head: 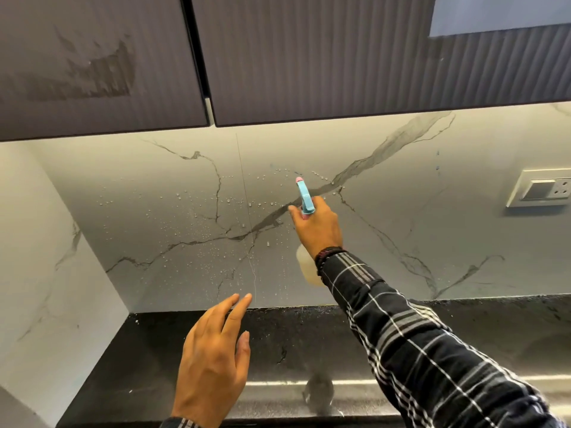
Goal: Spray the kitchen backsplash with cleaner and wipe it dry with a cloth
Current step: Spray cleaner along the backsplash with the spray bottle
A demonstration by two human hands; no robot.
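While the right hand (318,225) grips the spray bottle (304,199) aimed at the beaded backsplash (401,168) and the left hand (213,350) hovers empty, fingers straight, spray drifting right could wet the socket (540,188)

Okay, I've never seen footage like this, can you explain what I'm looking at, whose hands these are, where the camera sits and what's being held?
There is no machine here: a person wears a camera on the head, so this single picture looks forward and down at their own two hands. The right hand, in a checked sleeve, grips a spray bottle with a blue head, aimed at the marble-look backsplash, which carries droplets. The left hand is open and holds nothing, above the black counter. Dark cabinets hang overhead. No cloth is in view.
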